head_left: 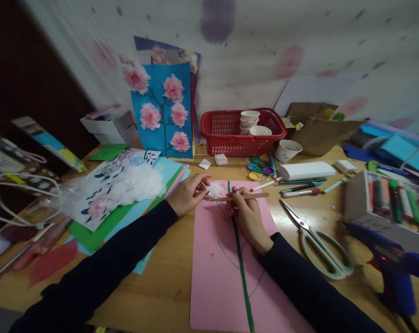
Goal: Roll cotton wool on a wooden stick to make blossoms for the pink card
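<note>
A pink sheet lies before me, with a green painted stem and thin curved pencil lines on it. My right hand is closed on a flat wooden craft stick, held almost level across the sheet's upper part. The stick's left end reaches the lower edge of a small white cotton tuft at the sheet's top left. At the tuft's left side is my left hand, its fingers bent and apart, fingertips beside or touching the tuft; exact contact is hard to make out.
Scissors and a blue glue gun lie right, near a box of markers. Behind stand a red basket and a blue flower picture. Left, fluffy cotton covers stacked papers. Paint lids sit behind the sheet.
</note>
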`<state>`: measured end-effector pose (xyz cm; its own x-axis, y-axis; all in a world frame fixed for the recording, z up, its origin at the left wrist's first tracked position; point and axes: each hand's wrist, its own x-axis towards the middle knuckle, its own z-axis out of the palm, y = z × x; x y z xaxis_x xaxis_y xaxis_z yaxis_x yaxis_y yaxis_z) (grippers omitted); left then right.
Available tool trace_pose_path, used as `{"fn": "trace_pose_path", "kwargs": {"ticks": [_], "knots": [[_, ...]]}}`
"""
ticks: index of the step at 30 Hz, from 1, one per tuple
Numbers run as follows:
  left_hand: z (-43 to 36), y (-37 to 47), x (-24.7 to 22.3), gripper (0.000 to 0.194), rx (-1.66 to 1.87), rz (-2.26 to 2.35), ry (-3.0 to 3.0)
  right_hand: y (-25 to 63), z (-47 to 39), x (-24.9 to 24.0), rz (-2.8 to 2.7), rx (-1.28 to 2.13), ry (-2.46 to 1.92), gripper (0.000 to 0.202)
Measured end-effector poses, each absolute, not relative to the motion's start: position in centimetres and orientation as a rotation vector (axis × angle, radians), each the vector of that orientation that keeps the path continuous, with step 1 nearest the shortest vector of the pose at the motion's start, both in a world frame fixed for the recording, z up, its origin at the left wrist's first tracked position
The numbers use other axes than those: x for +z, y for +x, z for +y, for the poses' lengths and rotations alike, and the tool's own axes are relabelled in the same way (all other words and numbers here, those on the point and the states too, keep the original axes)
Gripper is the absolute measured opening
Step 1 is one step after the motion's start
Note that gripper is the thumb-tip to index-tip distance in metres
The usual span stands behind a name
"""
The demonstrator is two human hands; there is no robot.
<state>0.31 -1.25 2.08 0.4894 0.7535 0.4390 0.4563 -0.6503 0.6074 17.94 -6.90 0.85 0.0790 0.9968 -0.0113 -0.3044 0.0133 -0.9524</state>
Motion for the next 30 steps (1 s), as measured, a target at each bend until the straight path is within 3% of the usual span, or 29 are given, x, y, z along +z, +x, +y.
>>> {"fn": "trace_pose_path", "kwargs": {"ticks": [8, 12, 16, 21, 30], "knots": [[-3.5, -3.0, 3.9, 0.015, 1.133, 1.139, 2.55, 18.2, -6.7, 0.4, -0.705, 1.204, -0.944, 0.026], [-1.9, -10.2, 6.0, 0.016, 1.297, 1.831, 2.265, 18.3, -6.6, 0.1, -0.691, 1.222, -0.932, 0.027], [0.4, -17.7, 7.0, 0.042, 1.101, 2.354, 1.688, 18.3, -6.7, 0.4, -0.709, 1.219, -0.956, 0.026], [1.2, -20.1, 7.0, 0.029, 0.803, 2.451, 1.642, 18.2, -6.6, 0.5, -0.737, 1.213, -0.966, 0.027], [1.3, -19.0, 6.6, 0.035, 0.737, 2.158, 1.923, 18.2, -6.6, 0.3, -0.765, 1.23, -0.932, 0.024]]}}
